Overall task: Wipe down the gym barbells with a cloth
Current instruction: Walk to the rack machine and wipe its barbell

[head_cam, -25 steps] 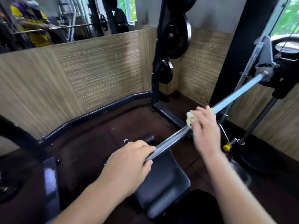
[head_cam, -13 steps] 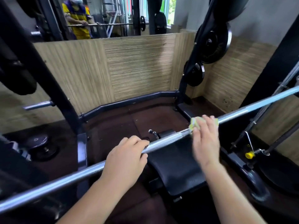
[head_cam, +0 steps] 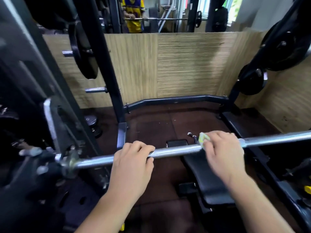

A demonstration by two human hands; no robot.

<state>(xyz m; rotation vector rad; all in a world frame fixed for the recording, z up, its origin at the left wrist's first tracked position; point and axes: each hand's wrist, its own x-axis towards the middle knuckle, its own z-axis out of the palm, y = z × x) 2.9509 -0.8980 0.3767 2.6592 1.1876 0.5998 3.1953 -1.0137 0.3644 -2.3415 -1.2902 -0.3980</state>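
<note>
wiping the bar (head_cam: 175,151) racked above the bench (head_cam: 207,175), the right hand (head_cam: 222,152) presses a cloth (head_cam: 202,137) around it; the left hand (head_cam: 133,158) clasps bare steel. the small cloth could slip from under the fingers, leaving patches unwiped.

Bare forearms (head_cam: 117,195) — no sleeves; ringless fingers (head_cam: 143,148)

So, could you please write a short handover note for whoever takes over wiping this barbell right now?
Left hand: bare, closed over the long steel barbell, steadying it.
Right hand: pressing the small yellow-green cloth onto the bar, right of the left hand.
The bar runs across the view above the black padded bench; its left end sits in the rack.
Done: cannot be judged; no visible difference along the bar.
Left: probably carry on along the bar's whole length, including under the left hand.
</note>
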